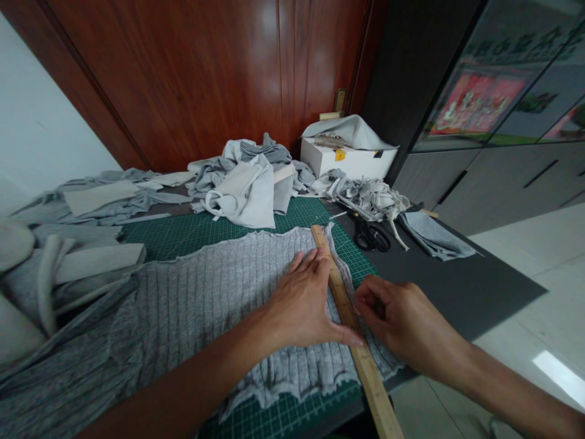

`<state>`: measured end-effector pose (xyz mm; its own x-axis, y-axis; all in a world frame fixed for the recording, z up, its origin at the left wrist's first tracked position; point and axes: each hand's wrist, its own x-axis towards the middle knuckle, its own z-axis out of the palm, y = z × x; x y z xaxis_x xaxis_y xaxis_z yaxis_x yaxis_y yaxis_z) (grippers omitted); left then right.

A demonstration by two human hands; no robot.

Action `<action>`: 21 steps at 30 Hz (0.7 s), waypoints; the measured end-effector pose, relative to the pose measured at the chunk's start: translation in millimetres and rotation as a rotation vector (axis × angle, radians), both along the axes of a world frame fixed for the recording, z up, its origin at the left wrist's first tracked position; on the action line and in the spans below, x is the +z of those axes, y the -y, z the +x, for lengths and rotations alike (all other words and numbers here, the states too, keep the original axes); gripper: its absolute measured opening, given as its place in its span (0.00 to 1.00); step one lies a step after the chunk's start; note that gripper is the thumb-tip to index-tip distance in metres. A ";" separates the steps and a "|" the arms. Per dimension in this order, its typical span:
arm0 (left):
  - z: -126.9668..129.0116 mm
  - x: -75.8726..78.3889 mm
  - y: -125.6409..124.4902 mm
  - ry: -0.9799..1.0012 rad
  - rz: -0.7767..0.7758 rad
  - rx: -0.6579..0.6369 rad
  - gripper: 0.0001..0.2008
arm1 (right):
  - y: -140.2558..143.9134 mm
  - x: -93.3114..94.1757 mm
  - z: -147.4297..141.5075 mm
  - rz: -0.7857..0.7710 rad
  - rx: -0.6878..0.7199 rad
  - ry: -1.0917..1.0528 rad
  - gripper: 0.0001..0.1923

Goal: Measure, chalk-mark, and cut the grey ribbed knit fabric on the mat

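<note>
we press left hand [305, 299] flat on wooden ruler [340, 291] | right hand [397, 317] curled at its edge, holds what: cannot tell | ribbed grey fabric [205, 305] soft, stretchy, shifts easily

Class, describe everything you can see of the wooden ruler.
The wooden ruler is a long, pale, flat strip with faint markings. It lies on grey ribbed fabric near its right edge, its near end past the table edge. The left hand presses flat against it; the right hand touches its other side.

A long, flat wooden ruler [351, 323] lies slantwise across a grey ribbed knit fabric piece [201, 311], which is spread flat on the desk [457, 286].
</note>
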<state>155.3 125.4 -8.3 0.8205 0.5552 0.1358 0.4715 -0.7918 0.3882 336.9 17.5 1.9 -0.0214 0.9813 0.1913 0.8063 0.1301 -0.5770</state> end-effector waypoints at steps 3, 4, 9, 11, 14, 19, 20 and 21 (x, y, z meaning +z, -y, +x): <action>0.3 1.2 0.2 0.026 -0.007 0.008 0.68 | 3.2 -2.3 -4.6 -0.001 -0.002 0.009 0.10; 0.5 1.7 0.4 0.028 -0.006 0.009 0.68 | 5.7 -3.0 -6.5 -0.009 0.002 0.006 0.11; 1.9 1.1 -0.1 0.002 0.002 0.014 0.69 | 27.8 -6.4 -15.8 -0.006 -0.005 0.018 0.13; 2.3 -0.8 -1.1 0.014 -0.008 0.009 0.70 | 39.4 -8.2 -17.8 0.004 -0.006 0.019 0.14; 2.6 -3.0 -2.6 0.019 -0.023 0.006 0.69 | 57.1 -12.2 -17.3 -0.019 -0.009 0.035 0.15; 2.6 -2.0 -3.2 -0.007 -0.023 0.017 0.70 | 80.2 -20.4 -10.8 -0.051 0.015 0.087 0.13; 2.6 -1.7 -3.1 -0.010 -0.017 0.017 0.70 | 82.8 -20.5 -9.5 -0.057 0.027 0.093 0.13; 2.6 -1.6 -2.9 -0.011 -0.011 0.015 0.71 | 84.5 -19.4 -8.3 -0.066 0.036 0.096 0.13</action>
